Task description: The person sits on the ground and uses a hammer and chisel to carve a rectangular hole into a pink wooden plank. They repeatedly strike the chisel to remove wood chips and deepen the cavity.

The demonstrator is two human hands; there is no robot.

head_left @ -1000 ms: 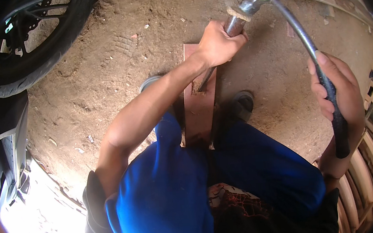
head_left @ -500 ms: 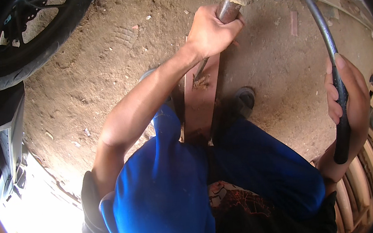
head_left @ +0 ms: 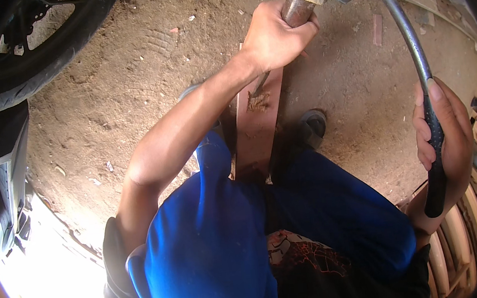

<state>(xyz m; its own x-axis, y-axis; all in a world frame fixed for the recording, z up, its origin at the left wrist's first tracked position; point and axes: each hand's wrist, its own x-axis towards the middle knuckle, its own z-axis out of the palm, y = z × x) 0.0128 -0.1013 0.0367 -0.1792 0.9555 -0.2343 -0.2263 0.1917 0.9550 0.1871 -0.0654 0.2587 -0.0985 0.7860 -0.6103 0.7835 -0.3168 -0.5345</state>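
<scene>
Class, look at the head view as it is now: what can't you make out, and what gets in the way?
All in the head view:
Middle of the chisel: wrapped by the left hand.
Chisel's tip: too small to tell among the shavings.
Near end of the board: lost in shadow by the trousers.
Most of the left shoe: behind the left forearm.
Wheel: cut off by the picture's upper edge.

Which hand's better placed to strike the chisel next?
Likely right: the right hand grips the hammer by its handle, while the left hand is wrapped around the chisel, below its exposed top.
</scene>
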